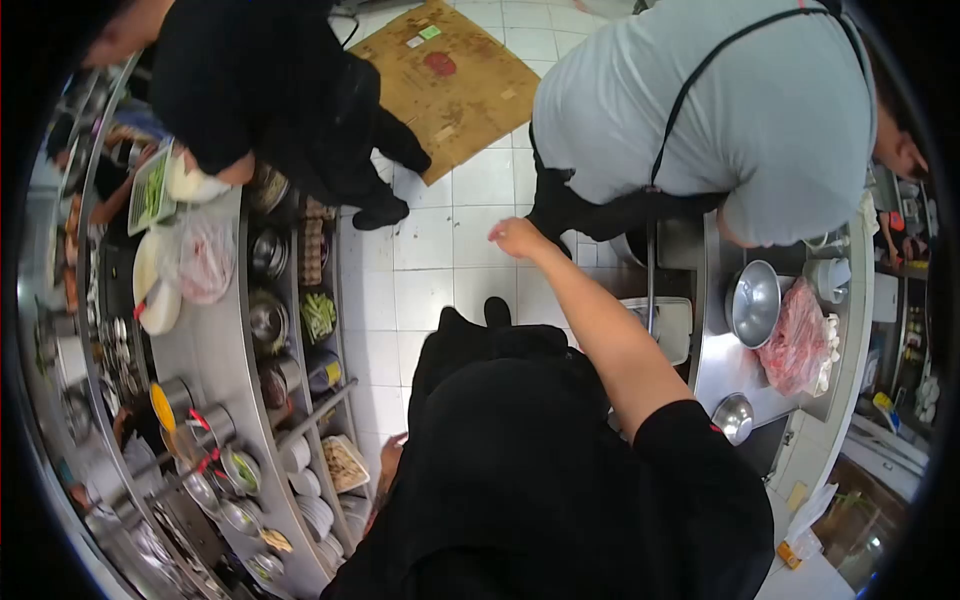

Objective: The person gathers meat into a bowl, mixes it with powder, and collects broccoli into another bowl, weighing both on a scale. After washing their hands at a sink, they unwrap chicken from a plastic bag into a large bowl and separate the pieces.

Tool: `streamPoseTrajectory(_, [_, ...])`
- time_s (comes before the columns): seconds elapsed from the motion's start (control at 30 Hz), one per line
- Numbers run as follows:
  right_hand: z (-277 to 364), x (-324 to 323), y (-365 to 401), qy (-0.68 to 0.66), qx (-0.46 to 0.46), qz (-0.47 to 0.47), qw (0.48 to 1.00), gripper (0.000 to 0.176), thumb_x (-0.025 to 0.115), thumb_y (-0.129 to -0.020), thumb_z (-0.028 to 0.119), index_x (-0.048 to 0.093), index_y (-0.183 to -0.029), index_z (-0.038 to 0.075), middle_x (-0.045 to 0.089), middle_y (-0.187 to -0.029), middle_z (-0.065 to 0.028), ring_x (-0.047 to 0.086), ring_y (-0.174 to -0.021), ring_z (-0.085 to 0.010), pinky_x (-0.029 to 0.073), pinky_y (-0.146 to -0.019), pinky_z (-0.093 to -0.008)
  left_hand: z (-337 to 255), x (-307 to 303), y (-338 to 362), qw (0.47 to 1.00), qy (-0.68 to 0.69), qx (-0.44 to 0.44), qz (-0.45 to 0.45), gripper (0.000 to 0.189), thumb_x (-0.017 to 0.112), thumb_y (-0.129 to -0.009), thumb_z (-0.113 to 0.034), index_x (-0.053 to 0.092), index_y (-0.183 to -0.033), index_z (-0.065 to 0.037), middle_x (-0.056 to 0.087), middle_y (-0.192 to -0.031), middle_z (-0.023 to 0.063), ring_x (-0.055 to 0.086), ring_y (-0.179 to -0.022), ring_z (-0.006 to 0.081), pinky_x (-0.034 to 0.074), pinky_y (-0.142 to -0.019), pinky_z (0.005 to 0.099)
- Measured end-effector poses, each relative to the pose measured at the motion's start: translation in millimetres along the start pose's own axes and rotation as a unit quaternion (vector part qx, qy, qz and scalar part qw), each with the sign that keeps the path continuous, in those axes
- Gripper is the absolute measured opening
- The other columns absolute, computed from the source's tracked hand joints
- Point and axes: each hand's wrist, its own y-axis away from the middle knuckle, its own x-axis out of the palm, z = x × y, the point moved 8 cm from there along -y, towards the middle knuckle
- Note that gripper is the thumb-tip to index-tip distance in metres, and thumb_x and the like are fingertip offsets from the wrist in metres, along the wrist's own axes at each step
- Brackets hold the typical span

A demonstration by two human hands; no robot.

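Note:
My right hand (515,237) is held out in front of me over the white tiled floor (425,240). Its fingers are loosely bent and apart, with nothing in them. It comes near the dark trousers of a person in a grey shirt (700,110). Low at my left side, beside the shelf unit, my left hand (391,455) shows only in part. My black clothing covers much of it, so its grip cannot be made out. Close to it, a tub of pale food pieces (344,463) and stacked white plates (315,514) sit on the shelves.
Another person in black (265,90) stands ahead left by a steel counter (215,345) with pots (171,400). Stained cardboard (455,110) lies on the floor ahead. At right, a steel bowl (753,303) and bagged red meat (797,340) rest on a counter.

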Motion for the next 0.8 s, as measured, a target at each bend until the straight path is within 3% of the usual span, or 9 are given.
streamPoseTrajectory(0.2, [35, -101, -134, -0.041, 0.03, -0.048, 0.998, 0.027, 0.058, -0.081, 0.014, 0.077, -0.099, 0.016, 0.072, -0.108, -0.015, 0.068, -0.103, -0.0313, 0.053, -0.092, -0.0387, -51, -38, -63, 0.998, -0.02, 0.021, 0.047, 0.029, 0.068, -0.089, -0.015, 0.072, -0.118, -0.012, 0.07, -0.116, 0.0149, 0.068, -0.096, 0.0209, 0.052, -0.087, 0.0333])
streamPoseTrajectory(0.27, [17, -126, -195, -0.02, 0.036, -0.079, 0.996, 0.026, 0.058, -0.082, 0.015, 0.078, -0.098, 0.018, 0.073, -0.105, -0.0143, 0.068, -0.103, -0.0308, 0.054, -0.091, -0.038, -73, -66, -90, 0.999, -0.004, 0.025, 0.044, 0.03, 0.067, -0.089, -0.014, 0.072, -0.118, -0.011, 0.07, -0.116, 0.0143, 0.068, -0.097, 0.0205, 0.052, -0.088, 0.0327])
streamPoseTrajectory(0.37, [-32, -179, -260, -0.117, 0.105, -0.21, 0.965, 0.022, 0.063, -0.084, 0.025, 0.078, -0.095, 0.013, 0.075, -0.1, -0.0136, 0.071, -0.095, -0.0288, 0.055, -0.086, -0.0357, -104, -119, -130, 0.999, 0.035, 0.026, 0.026, 0.03, 0.066, -0.09, -0.013, 0.071, -0.119, -0.01, 0.071, -0.116, 0.0134, 0.068, -0.099, 0.0198, 0.052, -0.089, 0.0319])
streamPoseTrajectory(0.43, [-74, -203, -292, -0.188, 0.149, -0.252, 0.938, 0.029, 0.064, -0.086, 0.03, 0.076, -0.104, 0.011, 0.075, -0.102, -0.0108, 0.072, -0.093, -0.0285, 0.055, -0.081, -0.0383, -123, -155, -157, 0.997, 0.072, 0.027, 0.006, 0.03, 0.066, -0.09, -0.013, 0.071, -0.12, -0.01, 0.071, -0.116, 0.0128, 0.068, -0.101, 0.0194, 0.051, -0.09, 0.0313])
streamPoseTrajectory(0.57, [-126, -213, -281, -0.494, 0.29, -0.213, 0.791, 0.043, 0.06, -0.089, 0.031, 0.064, -0.124, 0.007, 0.068, -0.12, -0.0139, 0.069, -0.093, -0.0315, 0.052, -0.079, -0.0492, -148, -218, -210, 0.982, 0.185, 0.04, -0.026, 0.031, 0.065, -0.091, -0.011, 0.07, -0.121, -0.009, 0.072, -0.115, 0.0117, 0.068, -0.104, 0.0186, 0.051, -0.092, 0.0302])
streamPoseTrajectory(0.63, [-140, -223, -261, -0.566, 0.311, -0.217, 0.732, 0.051, 0.058, -0.092, 0.03, 0.052, -0.137, 0.006, 0.051, -0.138, -0.018, 0.065, -0.103, -0.032, 0.051, -0.085, -0.0531, -162, -246, -243, 0.95, 0.304, 0.063, -0.022, 0.031, 0.064, -0.091, -0.011, 0.069, -0.122, -0.008, 0.072, -0.115, 0.0111, 0.067, -0.105, 0.0182, 0.051, -0.093, 0.0296])
streamPoseTrajectory(0.7, [-183, -207, -262, -0.66, 0.352, -0.293, 0.596, 0.051, 0.053, -0.093, 0.028, 0.049, -0.139, 0.005, 0.046, -0.142, -0.0205, 0.064, -0.104, -0.0345, 0.05, -0.089, -0.056, -198, -267, -269, 0.938, 0.338, 0.074, -0.013, 0.031, 0.064, -0.092, -0.01, 0.069, -0.122, -0.008, 0.072, -0.115, 0.0108, 0.067, -0.106, 0.0179, 0.05, -0.093, 0.0293])
streamPoseTrajectory(0.77, [-196, -202, -256, -0.711, 0.414, -0.33, 0.463, 0.051, 0.049, -0.095, 0.027, 0.047, -0.14, 0.004, 0.044, -0.143, -0.0221, 0.063, -0.106, -0.0372, 0.049, -0.092, -0.0582, -257, -296, -272, 0.972, 0.189, 0.12, -0.07, 0.032, 0.062, -0.092, -0.008, 0.068, -0.123, -0.005, 0.072, -0.118, 0.0093, 0.066, -0.108, 0.0203, 0.051, -0.094, 0.0306])
streamPoseTrajectory(0.8, [-207, -205, -261, -0.708, 0.417, -0.33, 0.464, 0.051, 0.049, -0.095, 0.027, 0.047, -0.14, 0.004, 0.044, -0.143, -0.0221, 0.063, -0.106, -0.0372, 0.049, -0.092, -0.0582, -251, -281, -295, 0.957, 0.272, 0.068, -0.073, 0.034, 0.063, -0.089, -0.004, 0.069, -0.122, -0.005, 0.071, -0.119, 0.0088, 0.067, -0.106, 0.0198, 0.052, -0.091, 0.0306])
